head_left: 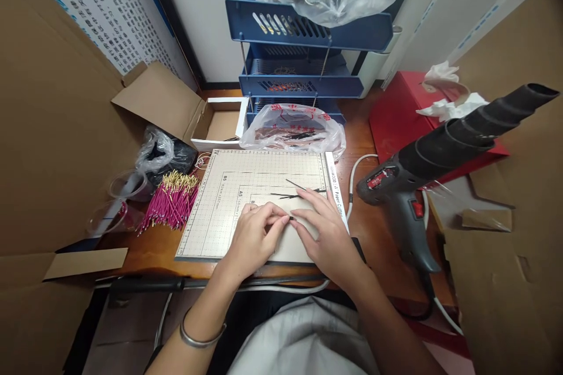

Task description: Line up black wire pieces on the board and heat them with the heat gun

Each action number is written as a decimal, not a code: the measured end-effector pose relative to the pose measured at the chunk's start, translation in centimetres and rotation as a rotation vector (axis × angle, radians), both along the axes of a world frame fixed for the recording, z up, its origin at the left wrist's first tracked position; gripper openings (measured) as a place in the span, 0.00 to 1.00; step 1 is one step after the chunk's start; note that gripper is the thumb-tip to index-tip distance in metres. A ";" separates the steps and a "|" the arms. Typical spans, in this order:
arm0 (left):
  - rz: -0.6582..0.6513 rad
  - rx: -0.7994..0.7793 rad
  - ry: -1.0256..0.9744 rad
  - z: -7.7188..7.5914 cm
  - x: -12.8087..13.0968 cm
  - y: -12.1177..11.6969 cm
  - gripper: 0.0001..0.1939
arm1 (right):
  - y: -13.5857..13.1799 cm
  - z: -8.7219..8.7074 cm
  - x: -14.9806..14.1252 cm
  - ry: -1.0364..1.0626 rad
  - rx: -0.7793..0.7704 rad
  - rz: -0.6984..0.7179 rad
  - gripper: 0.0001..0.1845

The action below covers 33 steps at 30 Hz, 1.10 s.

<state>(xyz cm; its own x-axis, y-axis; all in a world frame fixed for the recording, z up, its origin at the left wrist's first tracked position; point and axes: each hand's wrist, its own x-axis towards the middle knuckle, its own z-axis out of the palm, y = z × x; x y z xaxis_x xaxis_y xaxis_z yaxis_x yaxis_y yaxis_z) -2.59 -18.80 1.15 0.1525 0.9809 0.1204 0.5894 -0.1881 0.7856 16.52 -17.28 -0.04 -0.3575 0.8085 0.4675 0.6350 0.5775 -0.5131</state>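
Observation:
My left hand (259, 231) pinches a small black piece (291, 218) between thumb and forefinger, above the gridded board of a paper cutter (220, 217). Closing on the same piece from the other side are the fingertips of my right hand (325, 228). The piece is short and mostly covered by the fingers, so its kind does not show. Several thin black strips (281, 195) lie on the board, partly under the outstretched fingers of my right hand.
Left of the board lies a bundle of magenta sticks with gold tips (171, 202). A heat gun (409, 181) stands at right, by a red box (396, 105). Behind are a plastic bag (294, 129), a white box (220, 143) and blue trays (299, 85).

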 end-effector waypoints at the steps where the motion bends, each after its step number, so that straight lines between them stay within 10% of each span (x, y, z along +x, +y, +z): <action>1: 0.006 -0.005 -0.012 0.1 -0.1 0.1 0.08 | -0.2 0.1 0.5 0.020 -0.001 -0.030 0.09; 6: 0.018 0.073 -0.019 1.6 -0.7 3.3 0.06 | -2.5 -0.6 4.6 0.086 -0.083 -0.249 0.15; 11: 0.021 0.081 0.020 2.8 -0.7 12.9 0.06 | -5.0 -2.5 6.1 0.137 -0.169 -0.388 0.23; 18: 0.028 -0.061 0.156 0.6 2.4 24.3 0.06 | -4.9 -4.4 4.1 0.165 -0.025 -0.543 0.21; 27: -0.043 -0.020 0.265 -0.9 3.0 25.1 0.07 | -4.2 -3.8 4.1 0.120 -0.170 -0.582 0.23; 33: -0.079 0.169 0.385 0.7 1.4 20.4 0.15 | -4.7 -3.7 4.5 0.130 -0.258 -0.558 0.25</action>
<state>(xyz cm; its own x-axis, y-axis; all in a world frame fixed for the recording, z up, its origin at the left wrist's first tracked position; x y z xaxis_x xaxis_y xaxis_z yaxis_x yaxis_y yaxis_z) -1.17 1.60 1.86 0.2919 0.9358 0.1976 0.8124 -0.3517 0.4651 21.07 -21.95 -3.78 0.1976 0.9496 0.2434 0.7279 0.0241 -0.6852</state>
